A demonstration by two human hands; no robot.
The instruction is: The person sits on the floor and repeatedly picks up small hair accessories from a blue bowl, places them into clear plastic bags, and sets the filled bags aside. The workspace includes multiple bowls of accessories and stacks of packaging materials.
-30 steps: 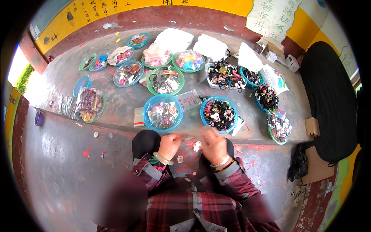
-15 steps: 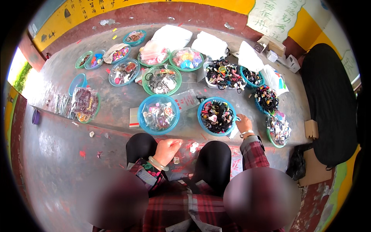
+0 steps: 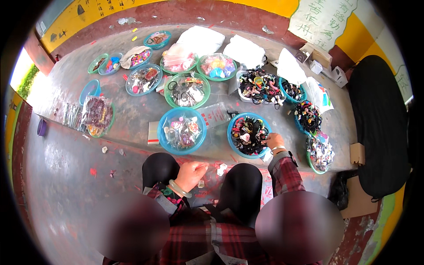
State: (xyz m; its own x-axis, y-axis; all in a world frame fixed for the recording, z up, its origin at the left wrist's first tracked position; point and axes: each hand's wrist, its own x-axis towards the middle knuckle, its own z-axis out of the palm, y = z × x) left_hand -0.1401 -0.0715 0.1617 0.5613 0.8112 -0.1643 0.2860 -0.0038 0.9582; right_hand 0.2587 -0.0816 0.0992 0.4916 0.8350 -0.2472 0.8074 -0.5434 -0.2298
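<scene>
Now: your right hand reaches into the round blue plastic basin of dark hair ties, fingers curled at its near rim, grasp unclear | left hand pinches a thin small piece between your knees | next: likely a clean single pick.
</scene>
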